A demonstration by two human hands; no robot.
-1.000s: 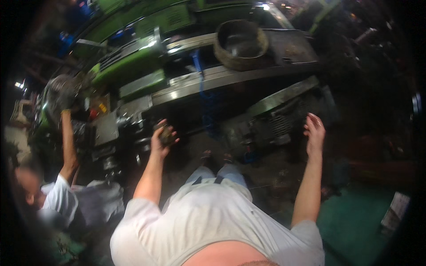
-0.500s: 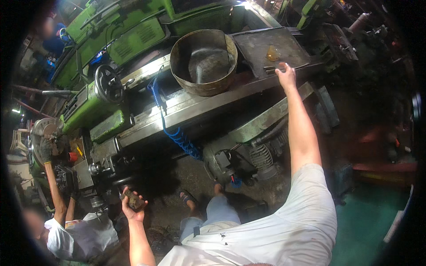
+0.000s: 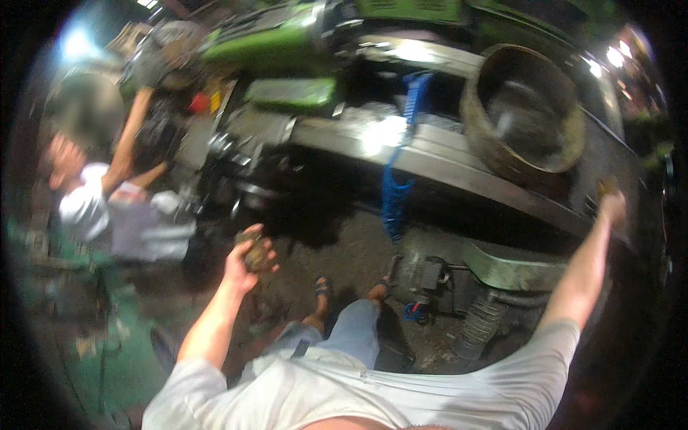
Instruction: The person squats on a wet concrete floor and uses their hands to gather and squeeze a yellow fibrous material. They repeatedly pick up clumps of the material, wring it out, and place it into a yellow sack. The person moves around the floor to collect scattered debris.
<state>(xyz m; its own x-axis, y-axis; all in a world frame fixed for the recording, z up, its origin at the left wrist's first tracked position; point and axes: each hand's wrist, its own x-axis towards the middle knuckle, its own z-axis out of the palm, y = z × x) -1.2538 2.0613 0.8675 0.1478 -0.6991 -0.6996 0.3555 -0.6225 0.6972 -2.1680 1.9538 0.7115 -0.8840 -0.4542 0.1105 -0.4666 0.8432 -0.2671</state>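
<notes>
My left hand [image 3: 240,271] is closed around a rough, brownish lump [image 3: 256,256], held above the floor beside the lathe. Its exact kind is not clear. Far to the right, my right hand [image 3: 611,208] reaches down to a dark flat metal plate [image 3: 618,159] on the lathe bed. A small amber-brown thing [image 3: 607,186] shows at its fingertips. Motion blur hides whether those fingers grip anything. Just left of that hand, a deep round metal pan [image 3: 481,132], worn and rusty at the rim, stands on the bed.
A green lathe [image 3: 269,54] runs along the far side. Over its metal rail [image 3: 322,140] hangs a coiled blue air hose [image 3: 395,193]. A compressor [image 3: 479,326] stands on the floor near my legs. At the left, a co-worker [image 3: 89,190] reaches toward the machine.
The view has swung left, so the pan and plate appear farther right. My left hand still holds the lump. My right hand stays over the plate, its fingertips now beside the amber-brown thing.
</notes>
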